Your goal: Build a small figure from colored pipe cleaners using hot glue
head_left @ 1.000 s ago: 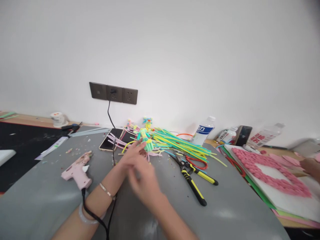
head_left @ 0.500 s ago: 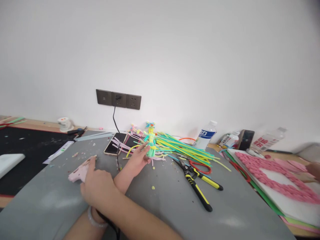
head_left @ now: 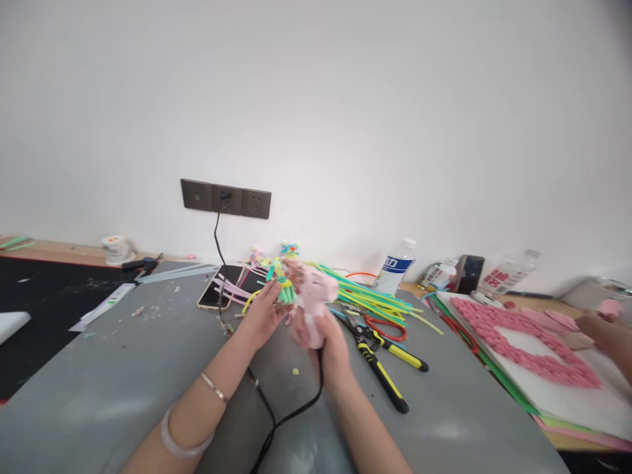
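Observation:
My right hand [head_left: 330, 339] is wrapped round the handle of a pale pink hot glue gun [head_left: 316, 293], its black cord [head_left: 296, 411] trailing down to the table's near side. The gun's nozzle end points left, toward a small pipe-cleaner figure [head_left: 284, 283] in green, yellow and turquoise. My left hand [head_left: 266, 313] pinches this figure low down, near its green part. Part of the figure is hidden behind the gun's nozzle, so I cannot tell whether the two touch. A bundle of green and yellow pipe cleaners [head_left: 365, 293] lies just behind.
Yellow-black pliers [head_left: 380, 368] and red-handled scissors [head_left: 390, 328] lie right of my hands. A phone [head_left: 217, 289] lies at left, a labelled bottle [head_left: 395, 266] against the wall. Another person's hand [head_left: 605, 332] is by a pink braided piece [head_left: 523, 342] at far right.
My right hand has come from the left, where it crossed over my left arm, to the middle, now gripping the glue gun upright. My left hand still holds the figure.

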`<state>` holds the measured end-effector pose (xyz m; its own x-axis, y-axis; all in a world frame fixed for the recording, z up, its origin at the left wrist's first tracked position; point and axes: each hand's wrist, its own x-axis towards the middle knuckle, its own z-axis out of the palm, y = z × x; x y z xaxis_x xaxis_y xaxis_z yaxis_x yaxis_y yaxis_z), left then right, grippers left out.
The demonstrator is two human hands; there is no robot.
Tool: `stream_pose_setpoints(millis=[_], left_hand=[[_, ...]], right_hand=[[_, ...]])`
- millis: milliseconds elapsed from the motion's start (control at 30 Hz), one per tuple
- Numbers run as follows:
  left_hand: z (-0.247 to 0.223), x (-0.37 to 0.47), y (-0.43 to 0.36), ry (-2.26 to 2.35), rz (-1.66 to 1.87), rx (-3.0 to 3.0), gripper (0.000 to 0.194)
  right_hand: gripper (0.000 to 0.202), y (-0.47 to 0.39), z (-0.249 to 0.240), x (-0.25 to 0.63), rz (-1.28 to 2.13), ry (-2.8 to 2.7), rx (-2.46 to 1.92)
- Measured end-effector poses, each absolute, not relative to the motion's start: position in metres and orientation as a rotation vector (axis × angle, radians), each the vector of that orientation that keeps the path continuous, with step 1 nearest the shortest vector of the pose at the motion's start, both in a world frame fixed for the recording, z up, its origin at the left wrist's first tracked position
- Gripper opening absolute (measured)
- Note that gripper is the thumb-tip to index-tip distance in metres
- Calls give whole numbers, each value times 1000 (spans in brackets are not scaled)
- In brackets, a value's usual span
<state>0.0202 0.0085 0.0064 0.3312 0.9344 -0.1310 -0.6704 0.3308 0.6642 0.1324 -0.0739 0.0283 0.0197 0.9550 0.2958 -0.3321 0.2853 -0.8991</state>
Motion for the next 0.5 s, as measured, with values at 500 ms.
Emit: stream_pose_setpoints(millis=[500], left_hand=[[16, 23, 7, 467, 1299, 491, 26]], right_hand=[[53, -88, -13, 189, 1339, -1105, -744]])
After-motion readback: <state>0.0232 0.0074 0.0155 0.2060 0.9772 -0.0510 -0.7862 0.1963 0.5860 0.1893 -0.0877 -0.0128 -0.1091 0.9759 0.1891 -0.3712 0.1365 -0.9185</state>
